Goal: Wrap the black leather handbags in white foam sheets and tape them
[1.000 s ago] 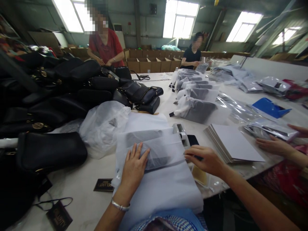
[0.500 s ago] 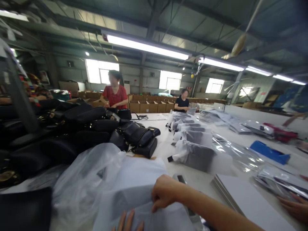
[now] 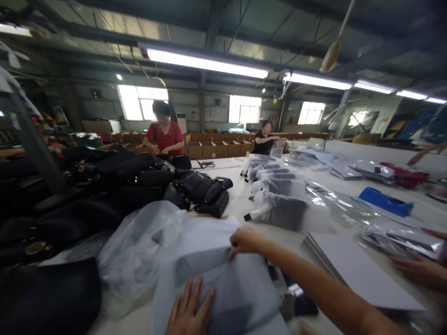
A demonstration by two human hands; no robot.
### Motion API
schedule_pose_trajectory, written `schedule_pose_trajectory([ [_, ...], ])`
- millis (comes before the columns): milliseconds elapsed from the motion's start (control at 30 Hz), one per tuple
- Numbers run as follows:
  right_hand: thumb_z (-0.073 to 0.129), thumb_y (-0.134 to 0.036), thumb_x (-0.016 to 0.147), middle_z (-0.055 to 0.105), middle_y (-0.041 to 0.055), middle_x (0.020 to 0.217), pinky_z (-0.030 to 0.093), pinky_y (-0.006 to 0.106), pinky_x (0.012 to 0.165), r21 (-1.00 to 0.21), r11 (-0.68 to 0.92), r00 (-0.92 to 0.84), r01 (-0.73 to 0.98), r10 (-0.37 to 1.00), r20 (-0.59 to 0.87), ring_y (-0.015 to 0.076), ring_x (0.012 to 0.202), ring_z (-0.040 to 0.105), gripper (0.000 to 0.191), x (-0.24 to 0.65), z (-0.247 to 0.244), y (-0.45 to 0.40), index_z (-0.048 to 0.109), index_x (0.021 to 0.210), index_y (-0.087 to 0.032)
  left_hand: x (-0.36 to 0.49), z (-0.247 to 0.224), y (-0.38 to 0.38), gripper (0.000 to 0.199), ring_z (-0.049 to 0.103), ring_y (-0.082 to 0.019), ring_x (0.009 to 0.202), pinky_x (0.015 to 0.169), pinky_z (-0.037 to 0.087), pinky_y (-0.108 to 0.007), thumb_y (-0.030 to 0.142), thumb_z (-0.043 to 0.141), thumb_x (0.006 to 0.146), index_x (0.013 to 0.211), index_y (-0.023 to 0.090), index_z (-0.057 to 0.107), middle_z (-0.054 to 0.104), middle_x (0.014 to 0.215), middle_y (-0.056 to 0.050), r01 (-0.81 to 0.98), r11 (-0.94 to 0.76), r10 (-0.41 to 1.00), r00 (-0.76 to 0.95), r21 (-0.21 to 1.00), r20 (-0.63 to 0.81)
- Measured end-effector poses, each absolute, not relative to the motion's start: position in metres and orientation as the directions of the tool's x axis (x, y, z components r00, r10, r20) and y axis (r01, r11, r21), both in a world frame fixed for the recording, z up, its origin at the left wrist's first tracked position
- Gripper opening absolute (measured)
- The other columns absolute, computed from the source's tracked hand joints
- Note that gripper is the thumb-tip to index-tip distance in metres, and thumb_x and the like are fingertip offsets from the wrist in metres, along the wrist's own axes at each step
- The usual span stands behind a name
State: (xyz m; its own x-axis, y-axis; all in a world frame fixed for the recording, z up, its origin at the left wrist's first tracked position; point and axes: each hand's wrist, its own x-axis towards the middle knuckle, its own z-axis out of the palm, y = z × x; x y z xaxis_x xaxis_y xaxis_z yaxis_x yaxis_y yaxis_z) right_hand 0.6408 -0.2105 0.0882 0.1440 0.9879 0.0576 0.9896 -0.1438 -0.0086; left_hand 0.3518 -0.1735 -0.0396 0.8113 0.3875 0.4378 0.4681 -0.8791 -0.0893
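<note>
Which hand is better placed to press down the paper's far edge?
Right, I think: the right hand is by the paper's far edge; the left hand lies flat, nearer the body.

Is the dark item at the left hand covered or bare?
Covered: the dark item shows only dimly through the translucent sheet, and the left hand lies spread on top.

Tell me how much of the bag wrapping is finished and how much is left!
The row of pale-wrapped bundles looks done. Being worked on now is a dark shape under thin pale wrapping: the left hand lies spread on it, the right hand at its far edge. Plenty seems left, as the big pile of black bags looks unwrapped.
</note>
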Motion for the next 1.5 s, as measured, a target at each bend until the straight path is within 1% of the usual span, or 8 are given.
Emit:
schedule_pose_trajectory([
  [167,0.056,-0.038,0.094,0.076,0.0091,0.092,0.047,0.03,0.069,-0.149,-0.419,0.442,0.896,0.874,0.201,0.0238,0.083,0.069,0.024,0.659,0.074,-0.283,0.073,0.093,-0.022,0.345,-0.004,-0.186,0.048,0.045,-0.035,0.139,0.104,0.049,-0.053,0.018,0.058,0.092,0.137,0.035,0.057,0.046,0.153,-0.009,0.465,-0.885,0.452,0.836,0.034,0.312],
  [333,0.055,-0.05,0.088,0.069,0.0134,0.12,0.046,0.045,0.101,-0.4,-0.553,0.676,0.731,0.67,0.307,0.0309,0.116,0.062,0.037,0.643,0.032,-0.38,0.073,0.101,-0.02,0.345,0.0,-0.19,0.045,0.044,-0.036,0.139,0.104,0.048,-0.053,0.021,0.057,0.094,0.137,0.034,0.058,0.047,0.152,-0.01,0.454,-0.889,0.448,0.833,0.06,0.323],
  [600,0.069,-0.059,0.074,0.057,0.0149,0.142,0.043,0.047,0.106,-0.913,-0.397,0.874,0.098,0.473,-0.112,0.0334,0.126,0.057,0.043,0.603,0.0,-0.408,0.08,0.089,-0.021,0.343,-0.001,-0.187,0.043,0.044,-0.037,0.139,0.103,0.048,-0.052,0.025,0.057,0.095,0.137,0.032,0.057,0.047,0.152,-0.012,0.426,-0.904,0.411,0.841,0.036,0.352],
  [733,0.072,-0.055,0.073,0.055,0.0163,0.143,0.05,0.046,0.099,-0.938,-0.344,0.877,0.044,0.464,-0.129,0.034,0.122,0.06,0.039,0.6,0.005,-0.403,0.08,0.085,-0.018,0.343,-0.001,-0.187,0.042,0.044,-0.037,0.139,0.102,0.049,-0.053,0.026,0.056,0.095,0.137,0.032,0.058,0.047,0.152,-0.012,0.424,-0.905,0.409,0.844,0.036,0.346],
  [933,0.076,-0.053,0.074,0.057,0.0089,0.143,0.038,0.044,0.114,-0.968,-0.219,0.931,0.123,0.363,0.036,0.0303,0.132,0.051,0.034,0.571,0.025,-0.416,0.079,0.087,-0.022,0.342,0.0,-0.188,0.043,0.043,-0.037,0.14,0.104,0.047,-0.054,0.026,0.055,0.096,0.138,0.032,0.057,0.046,0.153,-0.012,0.428,-0.902,0.422,0.839,0.063,0.344],
  [1200,0.08,-0.059,0.067,0.077,0.0108,0.091,0.061,0.036,0.072,-0.942,-0.139,0.856,-0.306,0.392,-0.336,0.0281,0.087,0.073,0.044,0.546,0.008,-0.441,0.076,0.086,-0.019,0.343,-0.001,-0.187,0.042,0.044,-0.036,0.139,0.104,0.048,-0.053,0.026,0.056,0.095,0.137,0.032,0.058,0.046,0.152,-0.011,0.429,-0.902,0.422,0.842,0.058,0.335],
  [1333,0.078,-0.061,0.065,0.074,0.007,0.075,0.058,0.035,0.062,-0.962,-0.231,0.862,-0.145,0.447,-0.237,0.0229,0.066,0.069,0.046,0.559,-0.006,-0.442,0.075,0.082,-0.019,0.343,-0.004,-0.186,0.042,0.042,-0.036,0.14,0.105,0.047,-0.052,0.026,0.055,0.096,0.138,0.032,0.057,0.045,0.154,-0.011,0.429,-0.902,0.419,0.839,0.052,0.348],
  [1500,0.067,-0.057,0.08,0.076,0.0056,0.078,0.056,0.037,0.069,-0.825,-0.467,0.861,0.317,0.506,0.044,0.0252,0.073,0.069,0.036,0.582,-0.009,-0.457,0.076,0.086,-0.023,0.343,-0.002,-0.186,0.042,0.041,-0.036,0.141,0.105,0.046,-0.051,0.028,0.053,0.097,0.138,0.031,0.057,0.044,0.154,-0.011,0.42,-0.906,0.41,0.847,0.045,0.338],
])
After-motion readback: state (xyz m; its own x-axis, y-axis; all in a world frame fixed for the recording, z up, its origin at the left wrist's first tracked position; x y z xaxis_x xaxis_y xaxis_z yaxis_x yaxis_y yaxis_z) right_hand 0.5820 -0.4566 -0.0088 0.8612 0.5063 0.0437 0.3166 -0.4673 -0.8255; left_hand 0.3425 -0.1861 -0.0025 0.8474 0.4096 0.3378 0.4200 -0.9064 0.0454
